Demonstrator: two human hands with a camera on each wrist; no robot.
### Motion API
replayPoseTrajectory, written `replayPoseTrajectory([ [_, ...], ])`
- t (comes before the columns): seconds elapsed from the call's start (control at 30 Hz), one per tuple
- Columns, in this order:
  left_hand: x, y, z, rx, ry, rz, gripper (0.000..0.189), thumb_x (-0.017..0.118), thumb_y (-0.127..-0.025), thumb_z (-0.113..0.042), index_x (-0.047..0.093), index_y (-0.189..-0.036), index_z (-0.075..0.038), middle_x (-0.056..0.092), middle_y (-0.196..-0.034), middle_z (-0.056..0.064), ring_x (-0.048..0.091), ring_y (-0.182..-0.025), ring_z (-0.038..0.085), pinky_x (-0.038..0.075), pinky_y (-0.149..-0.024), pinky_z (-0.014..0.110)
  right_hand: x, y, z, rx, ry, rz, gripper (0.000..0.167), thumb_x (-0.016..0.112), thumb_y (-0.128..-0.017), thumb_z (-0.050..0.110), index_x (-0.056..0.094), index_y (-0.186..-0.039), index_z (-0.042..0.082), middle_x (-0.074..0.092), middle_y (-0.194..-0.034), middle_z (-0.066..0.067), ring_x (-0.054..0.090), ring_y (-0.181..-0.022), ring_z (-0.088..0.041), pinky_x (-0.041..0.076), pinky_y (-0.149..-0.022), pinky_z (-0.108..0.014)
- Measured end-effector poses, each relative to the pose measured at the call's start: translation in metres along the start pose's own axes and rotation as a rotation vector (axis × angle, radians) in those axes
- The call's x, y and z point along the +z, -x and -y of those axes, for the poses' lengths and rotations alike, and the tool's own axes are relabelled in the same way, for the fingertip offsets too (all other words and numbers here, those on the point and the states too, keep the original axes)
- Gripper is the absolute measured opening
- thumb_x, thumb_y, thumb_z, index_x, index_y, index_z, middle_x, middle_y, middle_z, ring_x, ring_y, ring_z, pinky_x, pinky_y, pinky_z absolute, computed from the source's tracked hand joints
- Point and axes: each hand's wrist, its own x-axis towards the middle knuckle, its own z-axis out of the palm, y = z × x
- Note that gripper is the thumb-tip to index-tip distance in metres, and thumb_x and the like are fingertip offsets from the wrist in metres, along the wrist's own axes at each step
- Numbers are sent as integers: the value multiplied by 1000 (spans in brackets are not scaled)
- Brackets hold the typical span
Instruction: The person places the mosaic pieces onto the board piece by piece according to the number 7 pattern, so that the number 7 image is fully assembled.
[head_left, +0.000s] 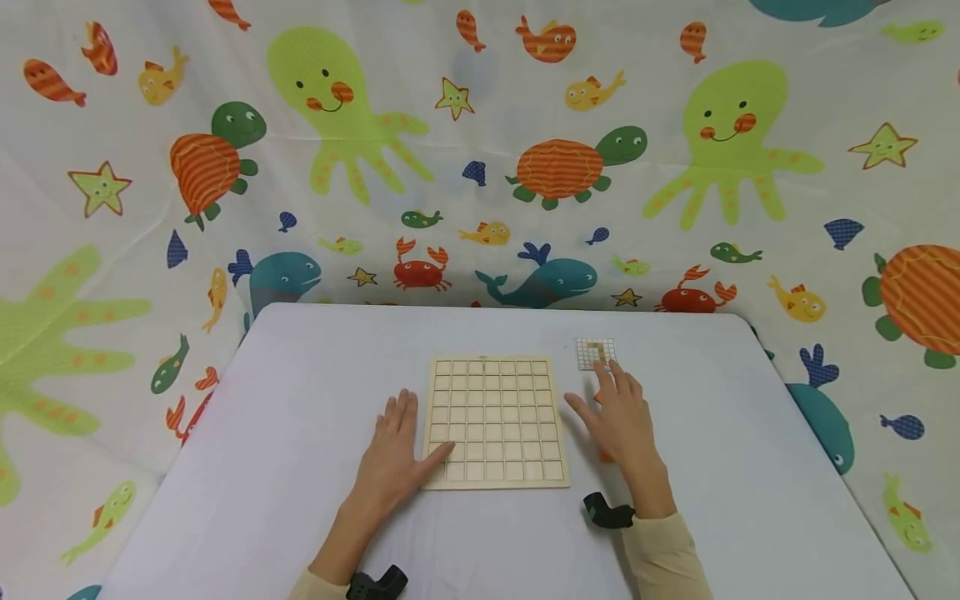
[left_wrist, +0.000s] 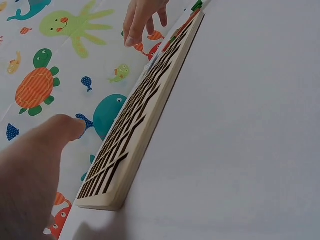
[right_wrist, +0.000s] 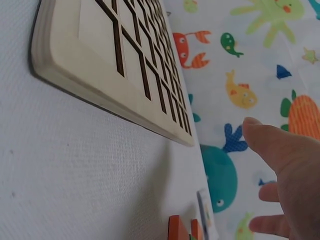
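A square wooden grid board [head_left: 495,485] with rows of square cells lies flat on the white table. At its left side is my left hand [head_left: 390,467], fingers straight and thumb stretched over the lower left cells; it holds nothing. My right hand [head_left: 621,412] hovers to the right of the board, fingers spread and nothing in its grasp. Partly hidden beneath it are orange pieces [head_left: 606,457], also seen low in the right wrist view as orange blocks [right_wrist: 176,229]. Just beyond its fingertips lies a small card with a printed grid [head_left: 586,354].
The white tabletop [head_left: 300,417] reaches out on both sides of the board. A curtain [head_left: 420,83] printed with sea animals hangs behind and around the table. Dark wrist devices [head_left: 607,511] sit on both forearms. In the left wrist view, green and red pieces [left_wrist: 198,5] show past the board's far end.
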Motion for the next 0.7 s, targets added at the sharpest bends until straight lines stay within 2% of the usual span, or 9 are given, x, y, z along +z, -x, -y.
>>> replayPoseTrajectory([
  [0.17, 2, 6, 2, 6, 4, 27, 113, 62, -85, -70, 17, -159, 2, 18, -167, 19, 16, -156, 38, 20, -127, 54, 0, -1, -3, 8, 0, -4, 87, 54, -94, 64, 31, -156, 7, 27, -161, -25, 31, -142, -51, 37, -108, -72],
  [0.47, 8, 14, 4, 83, -9, 3, 123, 72, -71, -74, 28, -156, 3, 27, -165, 19, 24, -154, 35, 25, -126, 53, -1, -2, -7, 23, -12, 9, 89, 53, -94, 64, 29, -157, 6, 30, -159, -26, 32, -141, -52, 36, -109, -72],
  [0.7, 11, 16, 5, 154, -30, 9, 126, 77, -65, -73, 32, -155, 3, 33, -162, 20, 28, -153, 35, 24, -126, 51, -2, -2, -10, 59, -17, 25, 86, 58, -94, 60, 29, -157, 9, 32, -159, -25, 32, -141, -50, 35, -112, -70],
])
